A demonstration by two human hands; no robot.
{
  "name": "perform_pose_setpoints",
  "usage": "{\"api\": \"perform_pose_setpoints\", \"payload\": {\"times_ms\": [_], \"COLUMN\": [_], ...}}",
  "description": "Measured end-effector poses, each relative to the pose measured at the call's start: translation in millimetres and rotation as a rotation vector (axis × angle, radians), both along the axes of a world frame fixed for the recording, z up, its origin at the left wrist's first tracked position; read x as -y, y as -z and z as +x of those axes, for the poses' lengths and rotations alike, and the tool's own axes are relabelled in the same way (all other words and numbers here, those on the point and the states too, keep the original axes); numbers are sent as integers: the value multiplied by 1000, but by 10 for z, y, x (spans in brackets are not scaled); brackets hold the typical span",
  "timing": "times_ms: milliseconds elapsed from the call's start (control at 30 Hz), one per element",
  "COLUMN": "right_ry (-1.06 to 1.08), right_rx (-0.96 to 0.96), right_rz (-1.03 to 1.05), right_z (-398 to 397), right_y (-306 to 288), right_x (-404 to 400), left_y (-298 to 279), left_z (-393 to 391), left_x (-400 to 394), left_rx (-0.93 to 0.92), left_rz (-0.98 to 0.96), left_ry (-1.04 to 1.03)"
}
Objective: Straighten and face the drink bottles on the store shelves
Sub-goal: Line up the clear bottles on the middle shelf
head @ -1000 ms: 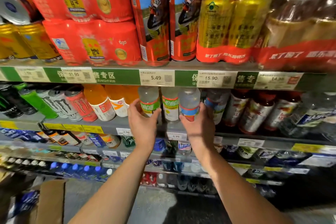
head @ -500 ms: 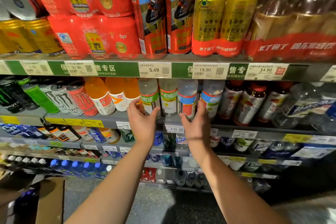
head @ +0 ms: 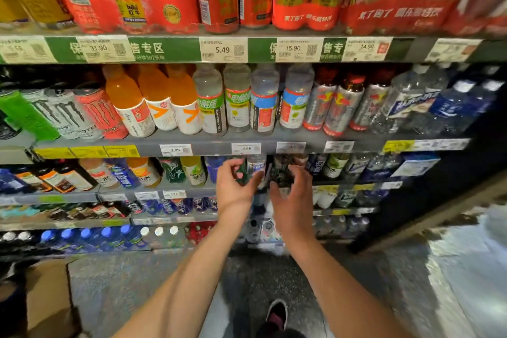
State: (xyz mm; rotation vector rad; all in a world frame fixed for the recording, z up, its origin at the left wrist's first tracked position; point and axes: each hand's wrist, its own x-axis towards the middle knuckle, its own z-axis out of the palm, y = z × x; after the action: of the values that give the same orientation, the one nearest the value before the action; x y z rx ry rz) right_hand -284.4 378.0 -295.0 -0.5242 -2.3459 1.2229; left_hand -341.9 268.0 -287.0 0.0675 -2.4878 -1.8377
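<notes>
Head view, looking forward and down at grey store shelving stocked with drinks. Left hand [head: 236, 189] is raised at the third shelf from the top [head: 153, 189], fingers curled around a small dark green bottle [head: 242, 173]; contact looks like a loose wrap, but motion blur hides how firm the grip is. Right hand [head: 292, 195] sits just to the right, fingers spread and half curled in front of a dark patterned bottle [head: 282, 170]; cannot tell whether it touches. A clear bottle with a blue-white label [head: 256, 166] stands between the two hands, farther back.

On the shelf above, four clear plastic bottles with green or blue labels [head: 237, 99] stand upright in a row, labels mostly forward. Left of them, orange juice bottles [head: 153, 99] and Monster cans [head: 68, 112]. Right of them, silver-labelled brown bottles with red caps [head: 343, 107].

White price tags [head: 246, 148] line the shelf edge. One dark shoe [head: 277, 313] shows on the speckled floor [head: 137, 282].
</notes>
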Motion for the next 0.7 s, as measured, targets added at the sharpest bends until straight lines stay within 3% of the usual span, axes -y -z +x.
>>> {"api": "perform_pose_setpoints", "payload": {"times_ms": [400, 500, 700], "right_ry": [183, 184, 81], "right_rx": [180, 277, 260], "right_rz": [-85, -95, -8], "right_z": [582, 570, 381], "right_y": [278, 451, 849], "right_x": [-1172, -1638, -2343], "left_y": [427, 566, 917], "left_z": [574, 619, 497], "left_x": [-979, -1308, -1975], "left_rx": [141, 121, 143], "left_rz": [-52, -89, -151], "left_ry": [186, 184, 82]}}
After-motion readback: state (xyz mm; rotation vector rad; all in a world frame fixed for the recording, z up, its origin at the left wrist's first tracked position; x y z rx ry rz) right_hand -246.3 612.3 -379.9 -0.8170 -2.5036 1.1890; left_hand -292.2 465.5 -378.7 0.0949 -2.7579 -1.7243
